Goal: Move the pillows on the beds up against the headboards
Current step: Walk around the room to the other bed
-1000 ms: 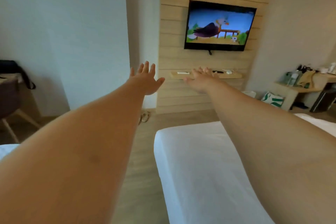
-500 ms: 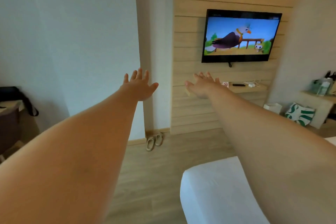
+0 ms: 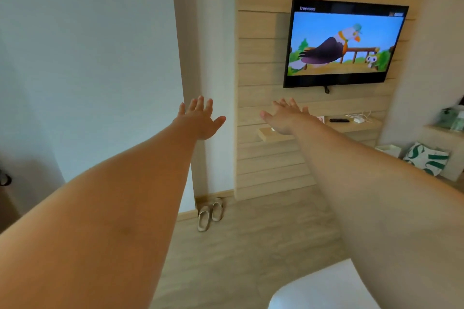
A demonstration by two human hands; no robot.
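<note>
Both my arms stretch straight out in front of me. My left hand [image 3: 199,119] is empty with its fingers spread, held in the air before the white wall. My right hand [image 3: 285,118] is empty too, fingers apart, in front of the wooden slat wall. Only the foot corner of a white bed [image 3: 324,288] shows at the bottom right. No pillow and no headboard are in view.
A wall-mounted TV [image 3: 344,44] plays a cartoon above a narrow wooden shelf [image 3: 351,126] with a remote. A pair of slippers [image 3: 209,213] lies on the wooden floor by the wall. A green-and-white bag [image 3: 426,158] sits at the right beside a low shelf unit.
The view has tilted up and swung left, so the TV sits further right and less of the bed shows. Both hands stay stretched out and empty.
</note>
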